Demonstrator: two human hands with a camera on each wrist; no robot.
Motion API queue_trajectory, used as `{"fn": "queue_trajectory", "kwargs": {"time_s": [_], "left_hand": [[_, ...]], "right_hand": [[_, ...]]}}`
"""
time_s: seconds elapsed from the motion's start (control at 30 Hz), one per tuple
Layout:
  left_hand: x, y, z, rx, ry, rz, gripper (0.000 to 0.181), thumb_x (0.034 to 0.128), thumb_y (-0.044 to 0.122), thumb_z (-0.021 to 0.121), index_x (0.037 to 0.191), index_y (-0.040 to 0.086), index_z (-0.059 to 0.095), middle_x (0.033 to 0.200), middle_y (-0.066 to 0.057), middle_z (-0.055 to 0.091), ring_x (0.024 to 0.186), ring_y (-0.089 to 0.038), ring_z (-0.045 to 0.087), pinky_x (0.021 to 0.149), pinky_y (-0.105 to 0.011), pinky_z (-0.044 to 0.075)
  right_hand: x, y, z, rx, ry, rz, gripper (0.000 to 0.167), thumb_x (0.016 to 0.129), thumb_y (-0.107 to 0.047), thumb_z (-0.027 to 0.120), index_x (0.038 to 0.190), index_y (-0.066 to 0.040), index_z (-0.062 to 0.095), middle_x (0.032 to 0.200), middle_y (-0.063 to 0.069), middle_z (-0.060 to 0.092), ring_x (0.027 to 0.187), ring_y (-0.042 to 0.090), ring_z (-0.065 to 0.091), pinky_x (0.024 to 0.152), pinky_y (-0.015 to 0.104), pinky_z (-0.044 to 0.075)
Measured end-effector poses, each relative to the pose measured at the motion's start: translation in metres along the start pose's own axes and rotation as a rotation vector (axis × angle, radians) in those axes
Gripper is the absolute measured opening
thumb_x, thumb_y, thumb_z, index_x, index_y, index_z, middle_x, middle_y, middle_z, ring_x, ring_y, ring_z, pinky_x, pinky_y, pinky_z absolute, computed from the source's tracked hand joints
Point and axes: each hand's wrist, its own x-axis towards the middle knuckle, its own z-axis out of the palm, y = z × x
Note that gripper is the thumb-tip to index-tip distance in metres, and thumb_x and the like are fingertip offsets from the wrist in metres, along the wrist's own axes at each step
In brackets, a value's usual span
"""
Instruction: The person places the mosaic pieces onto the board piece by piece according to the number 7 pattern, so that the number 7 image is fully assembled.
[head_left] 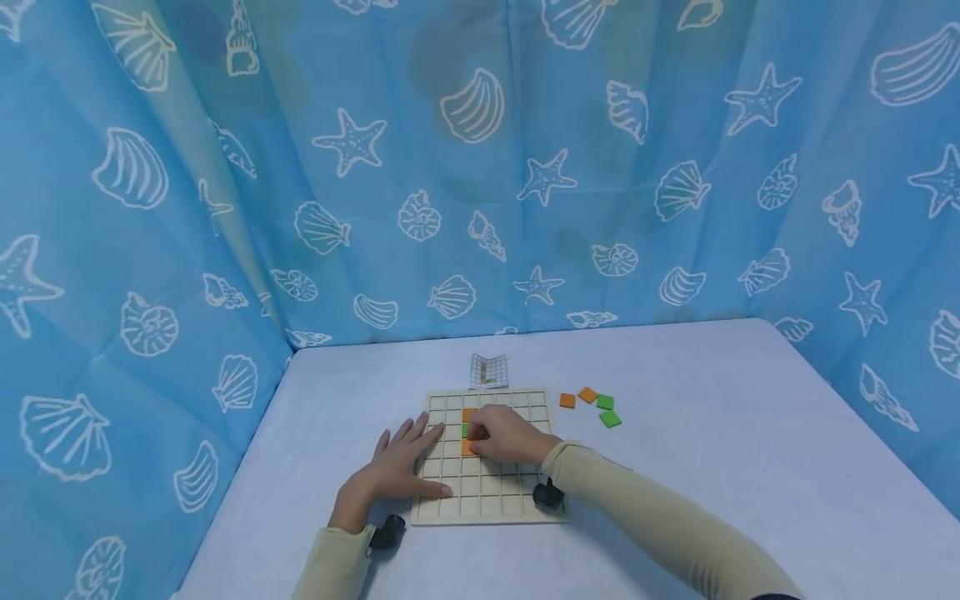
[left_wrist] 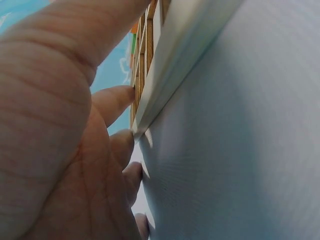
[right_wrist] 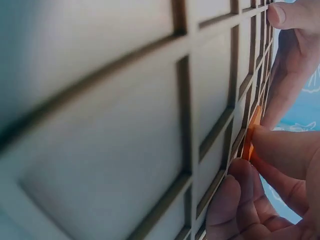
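A pale wooden grid board [head_left: 480, 507] lies on the table. Down one column of it run an orange tile [head_left: 468, 414], a green tile [head_left: 465, 430] and a lower orange tile [head_left: 468, 448]. My right hand [head_left: 510, 435] pinches that lower tile, seen in the right wrist view as an orange tile [right_wrist: 253, 132] tilted between thumb and fingers. My left hand [head_left: 397, 468] rests with spread fingers on the board's left edge; in the left wrist view the thumb and fingers of my left hand [left_wrist: 65, 135] lie along the frame [left_wrist: 170, 55].
A folded card with a printed grid [head_left: 489, 372] stands behind the board. To the right lie loose orange tiles [head_left: 567, 401] and green tiles [head_left: 610, 418] on the white tabletop [head_left: 712, 433]. A blue shell-patterned curtain [head_left: 480, 208] surrounds the table's back and sides.
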Motion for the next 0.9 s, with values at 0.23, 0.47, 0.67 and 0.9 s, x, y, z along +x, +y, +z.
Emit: {"fn": "queue_trajectory", "kwargs": {"time_s": [0.23, 0.47, 0.67, 0.9], "left_hand": [[0.0, 0.004, -0.003, -0.009, -0.014, -0.01, 0.107, 0.0696, 0.066, 0.079, 0.156, 0.024, 0.031, 0.167, -0.009, 0.012, 0.154, -0.037, 0.007, 0.121, -0.064, 0.0], [-0.002, 0.005, -0.004, -0.012, -0.014, 0.005, 0.107, 0.0704, 0.064, 0.079, 0.156, 0.022, 0.031, 0.167, -0.01, 0.013, 0.154, -0.039, 0.007, 0.12, -0.065, 0.0], [-0.001, 0.004, -0.002, -0.003, -0.012, -0.001, 0.107, 0.0699, 0.066, 0.078, 0.156, 0.024, 0.031, 0.167, -0.01, 0.013, 0.154, -0.039, 0.007, 0.121, -0.065, 0.001], [-0.001, 0.003, -0.002, -0.004, 0.009, -0.007, 0.108, 0.069, 0.065, 0.079, 0.156, 0.024, 0.031, 0.167, -0.009, 0.013, 0.154, -0.037, 0.008, 0.122, -0.063, 0.001]], "right_hand": [[0.0, 0.003, 0.0, 0.053, -0.004, 0.044, 0.003, 0.088, -0.013, 0.075, 0.09, -0.012, 0.073, 0.084, -0.004, 0.068, 0.078, 0.007, 0.062, 0.071, 0.024, 0.053], [0.001, 0.004, -0.009, 0.119, -0.054, 0.012, 0.004, 0.087, -0.016, 0.077, 0.088, -0.015, 0.073, 0.083, -0.007, 0.068, 0.077, 0.007, 0.061, 0.07, 0.024, 0.053], [-0.009, 0.012, -0.028, 0.237, -0.062, -0.011, 0.011, 0.09, -0.017, 0.074, 0.099, -0.011, 0.073, 0.096, -0.002, 0.069, 0.087, 0.011, 0.067, 0.075, 0.026, 0.056], [-0.029, 0.039, -0.052, 0.281, -0.013, -0.014, 0.022, 0.09, -0.02, 0.073, 0.107, -0.006, 0.07, 0.101, 0.003, 0.069, 0.089, 0.015, 0.068, 0.075, 0.028, 0.057]]}}
